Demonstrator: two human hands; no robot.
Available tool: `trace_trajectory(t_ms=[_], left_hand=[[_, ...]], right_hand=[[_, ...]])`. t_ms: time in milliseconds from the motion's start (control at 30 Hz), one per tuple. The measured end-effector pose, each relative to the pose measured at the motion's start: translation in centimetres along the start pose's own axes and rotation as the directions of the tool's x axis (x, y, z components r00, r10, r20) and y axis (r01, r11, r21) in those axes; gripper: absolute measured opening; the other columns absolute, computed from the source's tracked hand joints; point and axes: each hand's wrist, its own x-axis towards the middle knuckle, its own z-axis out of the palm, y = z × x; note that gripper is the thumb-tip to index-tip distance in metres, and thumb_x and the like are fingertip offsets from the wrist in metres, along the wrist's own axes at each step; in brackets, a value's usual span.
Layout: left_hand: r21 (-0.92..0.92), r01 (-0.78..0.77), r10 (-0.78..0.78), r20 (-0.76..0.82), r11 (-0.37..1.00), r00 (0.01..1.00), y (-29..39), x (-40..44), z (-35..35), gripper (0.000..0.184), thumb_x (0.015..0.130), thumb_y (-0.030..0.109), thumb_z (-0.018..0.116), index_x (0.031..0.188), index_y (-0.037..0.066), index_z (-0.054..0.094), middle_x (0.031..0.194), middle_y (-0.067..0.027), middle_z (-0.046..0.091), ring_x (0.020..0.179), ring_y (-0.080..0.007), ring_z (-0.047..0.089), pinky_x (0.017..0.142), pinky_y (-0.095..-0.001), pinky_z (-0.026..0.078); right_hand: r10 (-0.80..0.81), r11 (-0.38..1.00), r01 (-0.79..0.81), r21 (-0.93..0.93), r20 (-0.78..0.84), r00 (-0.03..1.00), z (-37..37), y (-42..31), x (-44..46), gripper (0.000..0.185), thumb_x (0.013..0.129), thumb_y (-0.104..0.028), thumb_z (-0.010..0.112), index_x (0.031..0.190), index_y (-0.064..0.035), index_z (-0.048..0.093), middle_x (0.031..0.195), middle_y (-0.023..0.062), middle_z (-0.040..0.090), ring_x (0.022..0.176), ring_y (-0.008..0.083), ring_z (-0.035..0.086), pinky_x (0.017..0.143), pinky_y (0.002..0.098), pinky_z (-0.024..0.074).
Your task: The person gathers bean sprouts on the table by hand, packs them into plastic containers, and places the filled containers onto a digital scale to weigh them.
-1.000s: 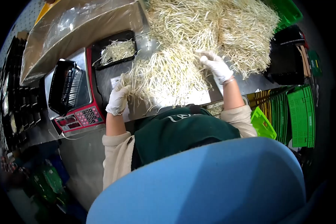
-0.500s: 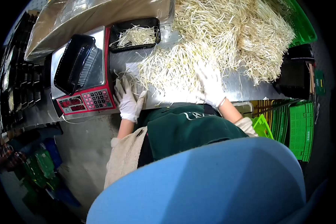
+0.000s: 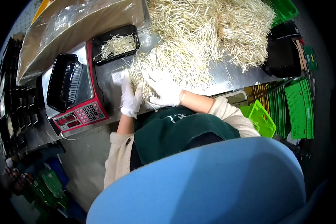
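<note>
A large pile of bean sprouts point(image 3: 186, 61) lies on the metal table. At its near left edge is my left hand point(image 3: 130, 98), white-gloved, with the thumb apart from the straight fingers. My right hand point(image 3: 165, 89), also gloved, rests against the near side of the pile, its fingers stretched out and the thumb apart. Some sprouts lie between the two hands. A small white paper-like piece point(image 3: 117, 77) is beside my left fingertips. Beyond my left hand stands a black plastic tray point(image 3: 97, 59) partly filled with sprouts point(image 3: 118, 45).
Left of my hands, a red digital scale point(image 3: 89, 113) bears black trays point(image 3: 65, 80). A plastic-lined cardboard box point(image 3: 78, 28) stands behind it. Stacked black trays point(image 3: 24, 108) are at the far left. Green crates point(image 3: 299, 108) stand at the right, below the table.
My right hand has moved left along the near edge of the pile, closer to my left hand. My left hand stays near the scale. The whole view has shifted.
</note>
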Motion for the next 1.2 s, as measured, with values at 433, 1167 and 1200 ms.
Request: trace_trajectory(t_ms=[433,1167,1200], left_hand=[[0.358,-0.111,0.132,-0.037,0.927,0.991,-0.4,-3.7,-0.8,0.074,0.091,0.032,0.054,0.148,0.002,0.018,0.148,-0.0246,0.028,0.138,-0.0388,0.027,0.111,-0.0482,0.022],[0.603,0.303,-0.095,-0.352,0.738,0.931,-2.1,-2.3,-1.2,0.072,0.093,0.047,0.048,0.148,0.008,0.022,0.15,-0.0225,0.024,0.141,-0.0366,0.017,0.114,-0.041,0.013],[0.4,0.127,0.003,-0.31,0.908,0.951,-3.5,-1.1,-0.5,0.069,0.095,0.045,0.048,0.148,0.007,0.024,0.148,-0.022,0.029,0.14,-0.035,0.021,0.113,-0.0377,0.017]], right_hand=[[0.048,0.981,-0.045,0.189,-0.01,0.999,-1.3,0.3,0.6,0.066,0.083,-0.035,0.059,0.136,0.0007,0.041,0.135,0.0258,0.045,0.126,0.0375,0.044,0.107,0.0417,0.033],[0.413,0.911,-0.387,0.146,-0.382,0.827,-6.9,9.6,-3.4,0.043,0.086,-0.02,0.058,0.126,-0.0041,0.055,0.118,0.0162,0.061,0.109,0.0321,0.059,0.095,0.0383,0.0454],[0.355,0.934,-0.344,0.097,-0.372,0.858,-5.8,8.9,-2.7,0.043,0.084,-0.021,0.058,0.124,-0.0049,0.056,0.12,0.0162,0.06,0.11,0.034,0.058,0.096,0.0393,0.0447]])
